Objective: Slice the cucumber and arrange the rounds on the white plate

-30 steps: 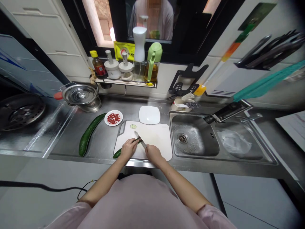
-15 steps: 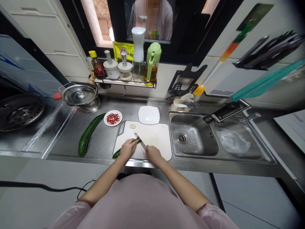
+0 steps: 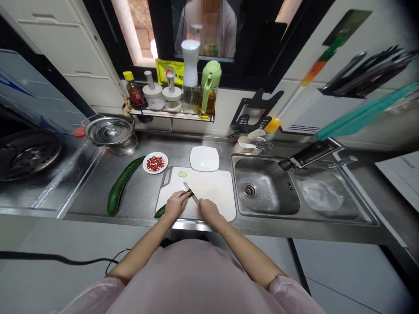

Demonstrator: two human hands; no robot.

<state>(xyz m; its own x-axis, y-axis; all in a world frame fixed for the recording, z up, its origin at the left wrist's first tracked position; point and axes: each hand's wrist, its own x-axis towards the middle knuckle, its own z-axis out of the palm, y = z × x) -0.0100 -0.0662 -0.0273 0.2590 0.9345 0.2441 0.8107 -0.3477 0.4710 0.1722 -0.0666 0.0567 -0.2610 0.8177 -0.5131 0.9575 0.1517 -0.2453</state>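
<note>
Left hand [image 3: 176, 204]: fingers curled over a slender, glossy dark-green cucumber [image 3: 160, 212], which is grasped and partly covered by them. The cucumber is laid slantwise on the near left part of a white rectangular cutting board [image 3: 219, 189] with a grey handle slot.

Right hand [image 3: 208, 210]: clenched round a narrow-bladed steel knife [image 3: 190, 190], the handle of which is hidden by the fingers. The blade is slanted away to the left, at the far end of the cucumber; whether contact is made cannot be told.

Pale-green round slices [image 3: 182, 174]: overlapped, placed near the board's far left corner.

Small round white plate [image 3: 145, 168]: covered with chopped red pieces [image 3: 155, 163], placed beyond that corner.

White rounded-square plate [image 3: 204, 158]: placed just beyond the board's far edge.

Large curved dark-green cucumber [image 3: 121, 183]: laid left of the board, its far end pointed at the round plate.

Stainless-steel sink [image 3: 266, 205]: set into the grey metal surface [image 3: 88, 192], just right of the board.

Green-lidded oil jug [image 3: 209, 89]: stood at the right end of a narrow wall shelf [image 3: 176, 113].
</note>
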